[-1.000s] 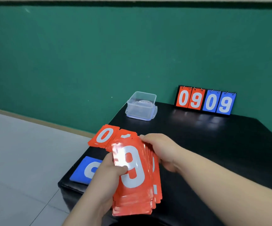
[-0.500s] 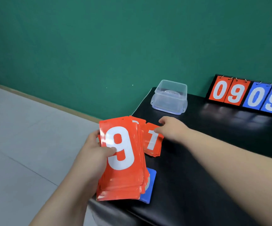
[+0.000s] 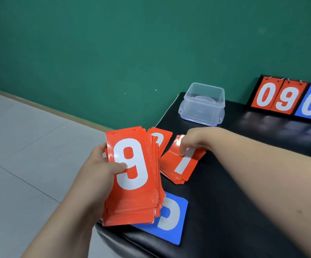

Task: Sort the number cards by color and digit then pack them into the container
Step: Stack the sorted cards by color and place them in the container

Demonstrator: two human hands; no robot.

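My left hand (image 3: pixel 102 170) holds a thick stack of red number cards (image 3: pixel 132 198) with a white 9 on top, thumb across the face. My right hand (image 3: pixel 193 140) rests with fingertips pressed on a small pile of red 1 cards (image 3: pixel 184 168) lying on the black table (image 3: pixel 244 202). Behind the stack, a red card with a partly hidden digit (image 3: pixel 160 138) lies flat. A blue card (image 3: pixel 169 218) lies near the table's front corner, partly under the held stack. A clear plastic container (image 3: pixel 203 105) stands open at the back.
A flip scoreboard (image 3: pixel 288 99) showing red 0, 9 and blue 0 leans on the green wall at the back right. The table's left edge drops to a grey tiled floor (image 3: pixel 20 164).
My right hand left the held stack and moved to the pile of 1 cards, pressing on it. The view swung left, so the table items shifted right.
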